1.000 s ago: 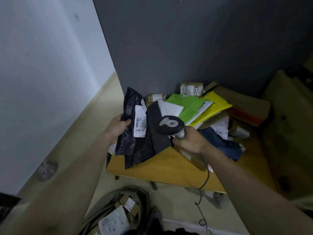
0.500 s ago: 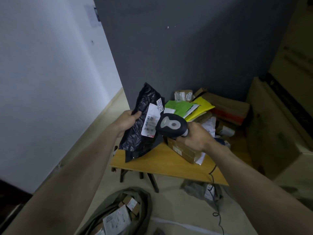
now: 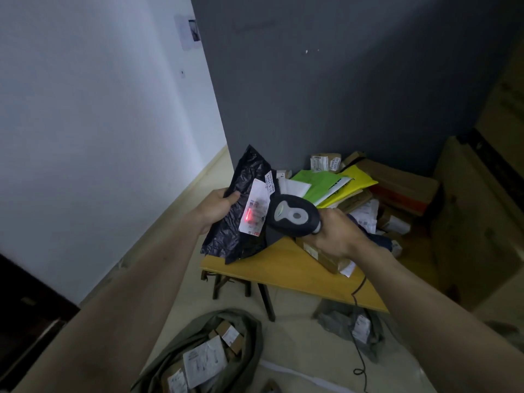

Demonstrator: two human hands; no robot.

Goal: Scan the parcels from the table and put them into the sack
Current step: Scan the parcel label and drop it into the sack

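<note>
Two hands busy | left hand grips black parcel | right hand grips scanner

Dim room: white wall meets grey wall, pale floor.

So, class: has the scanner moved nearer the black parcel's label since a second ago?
Yes. The scanner now overlaps the white label edge, leftward, away from the green mailer; earlier a gap showed.
</note>
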